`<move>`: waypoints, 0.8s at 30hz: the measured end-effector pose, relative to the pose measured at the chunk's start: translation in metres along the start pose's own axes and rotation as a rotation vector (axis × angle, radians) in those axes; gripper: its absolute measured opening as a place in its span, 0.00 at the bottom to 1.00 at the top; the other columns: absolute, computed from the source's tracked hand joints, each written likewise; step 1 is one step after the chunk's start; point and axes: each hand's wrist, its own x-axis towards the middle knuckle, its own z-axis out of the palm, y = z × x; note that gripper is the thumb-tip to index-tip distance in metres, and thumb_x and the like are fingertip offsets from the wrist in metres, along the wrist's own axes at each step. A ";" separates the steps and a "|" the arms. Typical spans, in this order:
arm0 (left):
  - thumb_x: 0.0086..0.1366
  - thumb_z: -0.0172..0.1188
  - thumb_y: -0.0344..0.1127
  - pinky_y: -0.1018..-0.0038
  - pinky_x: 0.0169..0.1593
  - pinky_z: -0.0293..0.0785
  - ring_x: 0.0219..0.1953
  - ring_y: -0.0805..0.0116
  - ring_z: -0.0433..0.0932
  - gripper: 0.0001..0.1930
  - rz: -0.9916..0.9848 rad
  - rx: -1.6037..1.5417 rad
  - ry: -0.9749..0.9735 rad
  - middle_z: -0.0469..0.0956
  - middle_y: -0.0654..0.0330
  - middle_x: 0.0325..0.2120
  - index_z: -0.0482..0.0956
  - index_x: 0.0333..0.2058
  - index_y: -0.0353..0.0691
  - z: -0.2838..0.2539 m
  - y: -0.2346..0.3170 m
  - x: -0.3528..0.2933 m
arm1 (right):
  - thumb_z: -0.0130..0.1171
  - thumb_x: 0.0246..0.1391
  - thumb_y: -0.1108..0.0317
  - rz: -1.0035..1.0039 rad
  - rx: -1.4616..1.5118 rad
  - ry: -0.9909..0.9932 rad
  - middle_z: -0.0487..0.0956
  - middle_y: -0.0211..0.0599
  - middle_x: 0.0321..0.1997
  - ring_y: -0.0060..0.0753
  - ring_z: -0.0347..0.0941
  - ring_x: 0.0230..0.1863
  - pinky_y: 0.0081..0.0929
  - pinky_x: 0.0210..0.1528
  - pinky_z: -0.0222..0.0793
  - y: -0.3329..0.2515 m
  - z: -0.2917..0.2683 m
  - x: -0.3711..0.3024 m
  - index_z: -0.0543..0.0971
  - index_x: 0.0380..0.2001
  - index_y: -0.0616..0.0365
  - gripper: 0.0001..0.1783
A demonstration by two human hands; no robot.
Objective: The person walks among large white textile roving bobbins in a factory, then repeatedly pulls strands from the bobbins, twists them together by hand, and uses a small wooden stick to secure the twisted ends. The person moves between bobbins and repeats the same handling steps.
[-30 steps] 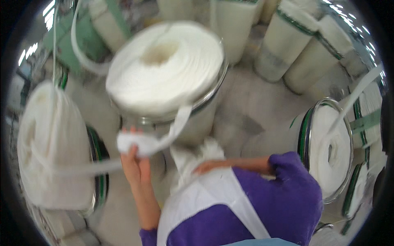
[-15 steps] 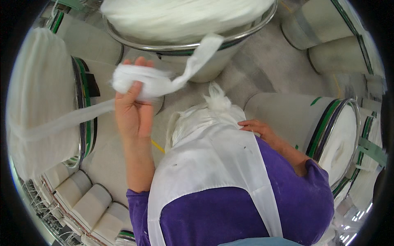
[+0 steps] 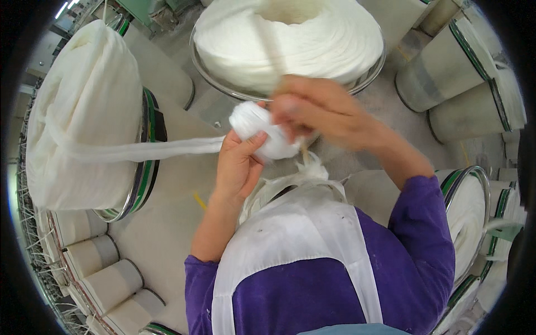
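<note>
My left hand (image 3: 237,167) grips a thick folded bundle of white fibre sliver (image 3: 254,125), thumb pressed over its near side. From that bundle a sliver band (image 3: 162,149) runs left to a tall mass of coiled white sliver (image 3: 84,123) on a can. My right hand (image 3: 318,109), blurred, is curled close against the bundle's right side. A thin tan stick-like thing (image 3: 269,47), smeared by motion, sticks up from this hand; its exact kind is unclear. Below my hands, a white gathered bag (image 3: 310,167) hangs at the front of my white apron (image 3: 296,229).
Straight ahead, a large can of coiled white sliver (image 3: 290,53) has a metal rim. Another open can (image 3: 469,218) stands at the right, with more cans (image 3: 446,67) behind it. Several smaller cans (image 3: 109,279) line the lower left beside machinery.
My right hand has risen from the apron's right side to the bundle, with the stick-like thing. My left hand has moved right and down with the bundle. The view has shifted.
</note>
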 end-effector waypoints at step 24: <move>0.58 0.64 0.25 0.70 0.49 0.75 0.40 0.65 0.81 0.13 0.268 0.425 0.004 0.82 0.54 0.36 0.77 0.42 0.30 0.004 -0.005 -0.015 | 0.55 0.55 0.69 -0.175 -0.478 -0.294 0.80 0.34 0.27 0.24 0.74 0.30 0.27 0.36 0.70 -0.039 0.003 0.069 0.75 0.35 0.63 0.08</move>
